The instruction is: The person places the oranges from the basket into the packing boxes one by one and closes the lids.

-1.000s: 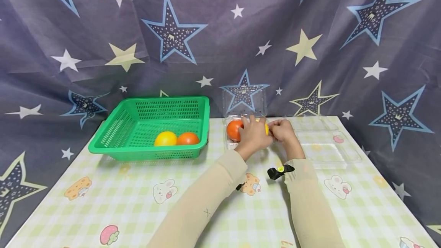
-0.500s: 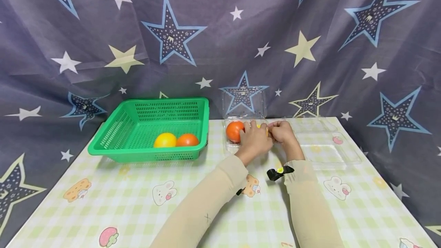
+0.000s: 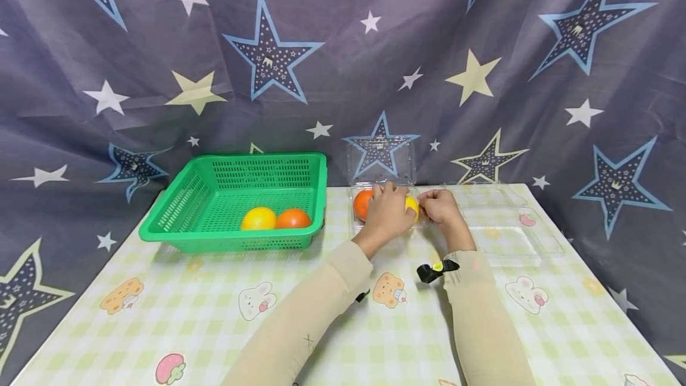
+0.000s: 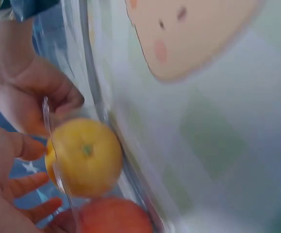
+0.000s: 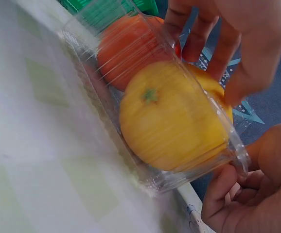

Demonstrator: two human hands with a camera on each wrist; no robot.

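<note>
A hinged clear plastic box [image 5: 94, 94] with its lid [image 3: 354, 162] raised stands near the back of the table. Inside it sit a yellow-orange round fruit [image 5: 165, 116] with a green stem mark and a red-orange round fruit [image 5: 123, 51]. My left hand [image 3: 384, 212] hovers over the two fruits with its fingers spread, and covers part of both in the head view. In the right wrist view its thumb is right at the yellow-orange one. My right hand [image 3: 439, 207] pinches the box's right rim between thumb and fingers.
To the left stands a green perforated basket [image 3: 161, 228] with one yellow fruit [image 3: 259, 218] and one orange-red fruit [image 3: 293, 218]. Another clear plastic box [image 3: 514, 243] lies open at the right. A star-patterned curtain [image 3: 332, 34] hangs directly behind the checked table [image 3: 187, 314].
My left hand has shifted left off the yellow-orange fruit, uncovering more of it and hiding more of the red-orange one. The right hand has stayed at the box's rim.
</note>
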